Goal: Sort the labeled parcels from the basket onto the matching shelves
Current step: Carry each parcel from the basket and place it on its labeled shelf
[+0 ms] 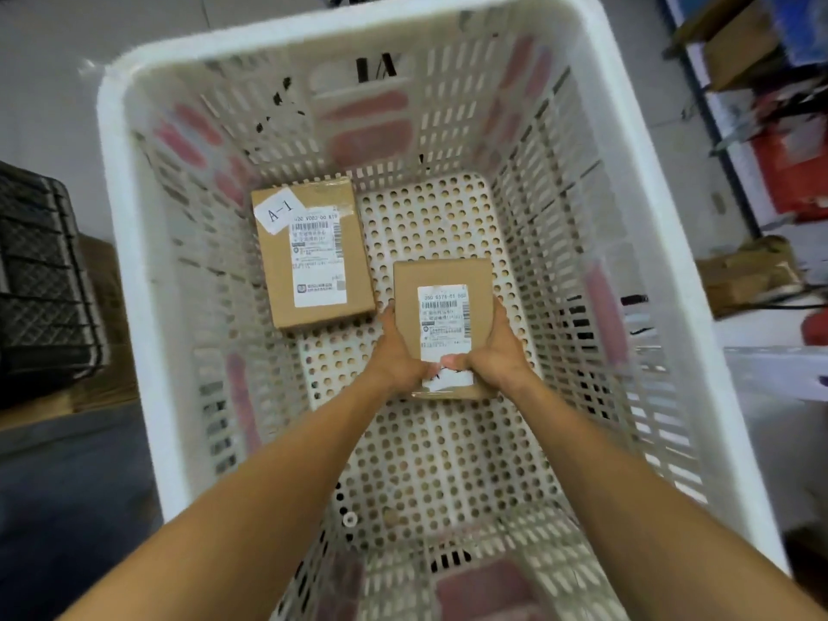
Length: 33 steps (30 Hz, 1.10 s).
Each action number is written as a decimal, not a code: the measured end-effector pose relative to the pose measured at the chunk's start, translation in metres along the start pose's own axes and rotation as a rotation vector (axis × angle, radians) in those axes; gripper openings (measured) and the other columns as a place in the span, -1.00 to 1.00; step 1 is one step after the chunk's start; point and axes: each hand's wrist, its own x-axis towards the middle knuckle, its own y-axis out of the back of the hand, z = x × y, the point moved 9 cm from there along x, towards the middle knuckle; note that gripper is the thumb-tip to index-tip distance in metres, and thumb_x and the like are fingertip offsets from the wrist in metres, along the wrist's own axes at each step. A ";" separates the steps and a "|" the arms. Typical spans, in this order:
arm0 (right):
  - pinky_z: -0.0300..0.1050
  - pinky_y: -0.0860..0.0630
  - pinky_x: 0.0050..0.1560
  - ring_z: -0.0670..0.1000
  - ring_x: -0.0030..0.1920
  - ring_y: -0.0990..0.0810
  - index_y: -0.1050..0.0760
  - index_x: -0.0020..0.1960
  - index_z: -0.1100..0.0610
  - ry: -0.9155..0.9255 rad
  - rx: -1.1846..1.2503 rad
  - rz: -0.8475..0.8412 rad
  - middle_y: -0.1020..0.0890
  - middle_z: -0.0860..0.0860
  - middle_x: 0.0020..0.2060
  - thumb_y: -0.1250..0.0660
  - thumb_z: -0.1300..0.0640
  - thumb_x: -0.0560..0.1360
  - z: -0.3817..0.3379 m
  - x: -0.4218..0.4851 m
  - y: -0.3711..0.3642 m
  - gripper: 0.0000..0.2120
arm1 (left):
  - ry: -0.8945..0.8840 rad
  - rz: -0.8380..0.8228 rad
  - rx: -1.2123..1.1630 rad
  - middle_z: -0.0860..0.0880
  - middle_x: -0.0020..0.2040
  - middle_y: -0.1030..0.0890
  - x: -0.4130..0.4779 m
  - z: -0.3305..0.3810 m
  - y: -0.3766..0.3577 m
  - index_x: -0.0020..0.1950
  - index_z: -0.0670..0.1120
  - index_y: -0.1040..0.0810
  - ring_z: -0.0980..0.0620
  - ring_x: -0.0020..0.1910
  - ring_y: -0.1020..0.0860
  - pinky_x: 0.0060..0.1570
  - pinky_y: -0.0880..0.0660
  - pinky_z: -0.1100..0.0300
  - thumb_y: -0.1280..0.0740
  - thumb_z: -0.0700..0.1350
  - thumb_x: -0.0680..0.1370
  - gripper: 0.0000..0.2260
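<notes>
Picking step, in hand down in the large white perforated plastic basket. Gripped from both sides: a small brown cardboard parcel with a white printed shipping label, low over the basket floor, a little right of centre. Wrapped round its left edge by the left hand, fingers curled against the side, thumb on top. Matched on the right edge by the right hand, fingers curled likewise, thumb pressed on the near end. Impossible to tell whether lifted clear of the floor or resting on it. Half hidden under both thumbs: a small white tag with black marks, unreadable as covered.

Also in the basket, just beside and further in to the left: a larger brown cardboard parcel tagged "A-1", flat on the floor, apart from the held one.

Next, probably: raise straight up past the tall slotted walls, keep level, shift a thumb to uncover the tag, read the code, then carry to the shelf bearing the same mark. Perhaps the blue metal shelving off to the right, though no shelf marks legible from here.
</notes>
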 end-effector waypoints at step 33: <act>-0.58 -0.41 -0.08 -0.02 0.30 -0.41 0.09 0.55 0.12 0.680 0.231 0.095 -0.39 0.05 0.34 -0.59 0.38 0.23 -0.085 -0.536 0.126 0.14 | -0.724 0.056 0.028 0.01 0.49 -0.27 -0.520 0.075 -0.009 0.54 0.16 0.27 0.00 0.43 -0.31 0.41 -0.29 -0.11 -0.58 -0.29 0.28 0.20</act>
